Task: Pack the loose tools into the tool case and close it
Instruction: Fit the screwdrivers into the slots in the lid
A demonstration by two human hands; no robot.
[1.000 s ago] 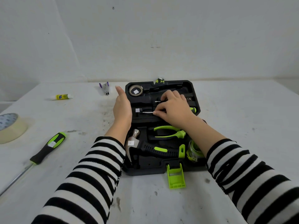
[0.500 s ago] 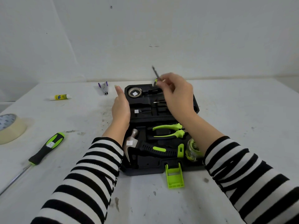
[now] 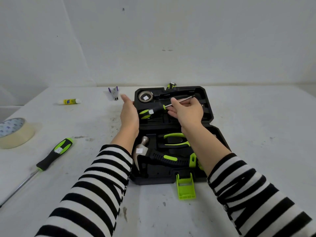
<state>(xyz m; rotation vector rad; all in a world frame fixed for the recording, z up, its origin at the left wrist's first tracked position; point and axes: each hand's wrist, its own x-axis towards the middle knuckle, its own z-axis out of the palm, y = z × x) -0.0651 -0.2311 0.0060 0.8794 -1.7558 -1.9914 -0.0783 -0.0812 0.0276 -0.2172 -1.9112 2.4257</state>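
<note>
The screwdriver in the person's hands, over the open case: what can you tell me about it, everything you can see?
The screwdriver has a black grip with bright green inlays, a small white sticker near the butt and a green collar where the thin metal shaft begins. It lies almost level over the lid half of the tool case, handle to the left. The right hand pinches the shaft; the left hand is at the handle end, though contact there is unclear.

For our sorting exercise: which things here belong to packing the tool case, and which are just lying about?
Belong to the job: tool case, small screwdriver held by the right hand, long screwdriver on the table, hammer, pliers.

Lying about: tape roll, glue stick, stapler.
</note>
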